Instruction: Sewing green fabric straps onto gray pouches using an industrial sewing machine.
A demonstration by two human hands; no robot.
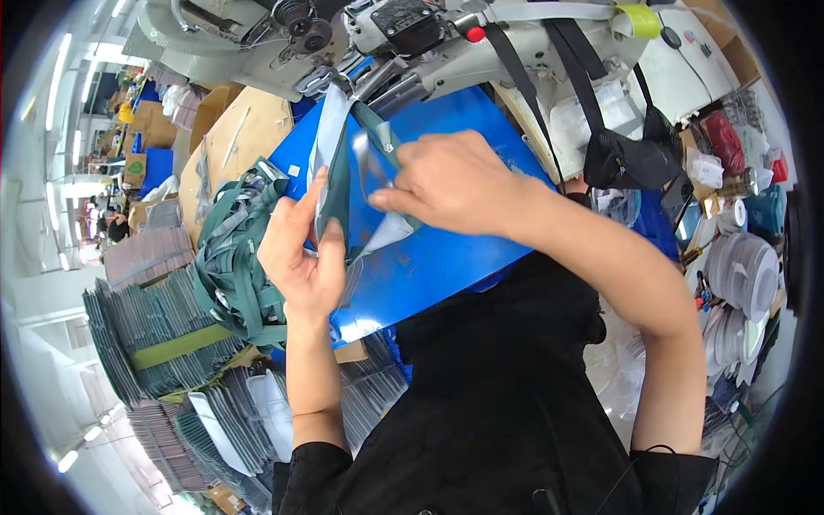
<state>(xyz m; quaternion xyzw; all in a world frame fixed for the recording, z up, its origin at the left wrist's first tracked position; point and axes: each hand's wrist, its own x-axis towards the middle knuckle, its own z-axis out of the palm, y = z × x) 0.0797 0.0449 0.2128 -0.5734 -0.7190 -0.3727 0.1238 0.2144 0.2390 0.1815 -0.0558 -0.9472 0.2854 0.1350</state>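
Note:
A fabric piece (336,172), dark green on one side and pale grey on the other, hangs from the sewing machine (378,51) over a blue work surface (455,266). My left hand (302,249) pinches its edge between thumb and fingers. To the right, my right hand (455,180) is closed at the other green and grey flap (378,129). A blurred greyish strip shows by its fingertips; whether it is cloth or a tool cannot be made out. The machine's work end stands just beyond the fabric.
A tangled heap of green straps (236,257) lies left of my left hand. Stacked grey-green panels (172,330) stand at lower left. Black straps (588,77) hang at upper right with a black pouch (631,159). White spools (742,270) are piled at far right.

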